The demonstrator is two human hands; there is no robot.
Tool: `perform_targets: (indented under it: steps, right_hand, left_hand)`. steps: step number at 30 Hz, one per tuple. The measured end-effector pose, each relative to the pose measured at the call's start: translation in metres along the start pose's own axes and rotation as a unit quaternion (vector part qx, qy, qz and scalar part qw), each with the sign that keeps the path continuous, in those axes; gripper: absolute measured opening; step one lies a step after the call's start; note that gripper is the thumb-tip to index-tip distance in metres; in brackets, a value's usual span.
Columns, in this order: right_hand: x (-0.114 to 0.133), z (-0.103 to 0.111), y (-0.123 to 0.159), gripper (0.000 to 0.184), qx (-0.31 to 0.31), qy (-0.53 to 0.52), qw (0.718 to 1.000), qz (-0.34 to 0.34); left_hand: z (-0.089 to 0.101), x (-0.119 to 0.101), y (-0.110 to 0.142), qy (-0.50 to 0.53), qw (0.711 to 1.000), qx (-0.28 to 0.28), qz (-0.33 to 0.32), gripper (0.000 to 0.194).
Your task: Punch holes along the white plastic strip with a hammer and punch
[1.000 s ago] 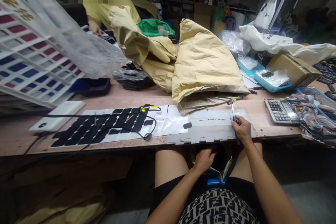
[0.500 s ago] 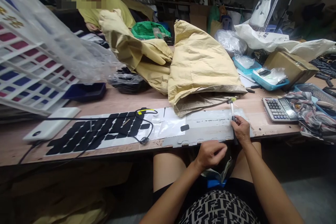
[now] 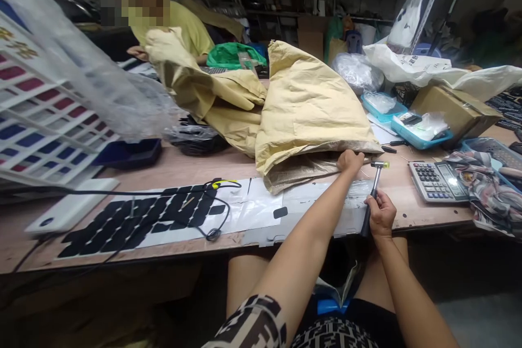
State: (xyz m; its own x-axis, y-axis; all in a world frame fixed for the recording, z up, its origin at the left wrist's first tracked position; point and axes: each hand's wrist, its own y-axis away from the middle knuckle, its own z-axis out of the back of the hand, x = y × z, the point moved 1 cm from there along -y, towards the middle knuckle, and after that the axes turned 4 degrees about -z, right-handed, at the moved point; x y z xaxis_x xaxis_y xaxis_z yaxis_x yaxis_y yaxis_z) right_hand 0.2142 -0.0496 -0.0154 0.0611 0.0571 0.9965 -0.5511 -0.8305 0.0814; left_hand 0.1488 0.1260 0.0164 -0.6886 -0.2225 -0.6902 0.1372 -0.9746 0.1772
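In my right hand is a small hammer, held upright by its black grip with the yellow-tipped head at the top. My left hand reaches across to the lower right edge of a tan paper sack. Its fingers are curled, and whatever they grip is hidden from me. Below my left forearm lies a grey sheet along the table edge. A small black rounded pad rests at its left end, on white paper.
Rows of black pads with a cable across them lie left. A white crate and dark blue tray stand beyond. At right are a calculator, a cloth and blue baskets. A person in yellow sits opposite.
My left hand has moved from above my lap forward to the sack's edge. The hammer has shifted slightly right, its head turned more sideways to view. The view has tilted a little.
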Motion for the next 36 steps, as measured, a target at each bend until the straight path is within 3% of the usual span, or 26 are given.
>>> perform_targets:
  steps: [5,10,13,16,21,24,28,32,36]
  right_hand:
    - [-0.004,-0.001,-0.002,0.053,0.01,0.01,1.0,-0.002]
    - [-0.004,-0.001,-0.003,0.055,0.003,0.005,1.0,-0.008]
    - [-0.001,0.0,-0.003,0.054,-0.002,0.004,1.0,-0.009]
    - [0.002,-0.001,-0.002,0.052,0.002,0.011,1.0,-0.004]
    - [0.003,-0.004,-0.002,0.055,0.023,0.034,0.999,-0.001]
    - [0.0,-0.003,-0.001,0.057,0.038,0.053,0.998,0.001]
    - [-0.002,-0.001,-0.001,0.053,0.068,0.085,0.994,0.025]
    - [0.005,0.002,0.003,0.053,0.095,0.152,0.982,0.058]
    - [0.018,0.008,0.022,0.046,0.108,0.265,0.951,0.115]
  left_hand:
    - [-0.006,-0.003,-0.016,0.018,0.998,0.011,0.057,0.037]
    - [0.01,0.009,-0.014,0.067,0.996,0.033,0.049,0.04]
    - [0.031,0.029,0.001,0.148,0.986,0.074,-0.027,0.034]
    - [0.058,0.063,0.024,0.218,0.961,0.103,-0.134,0.03]
    - [0.093,0.12,0.057,0.119,0.959,0.081,-0.244,0.026]
    - [0.093,0.137,0.062,0.033,0.958,0.048,-0.281,0.017]
    - [0.084,0.141,0.063,-0.023,0.953,0.044,-0.298,0.021]
    - [0.082,0.14,0.064,-0.037,0.949,0.054,-0.307,0.024]
    - [0.086,0.141,0.066,-0.029,0.946,0.055,-0.318,0.021]
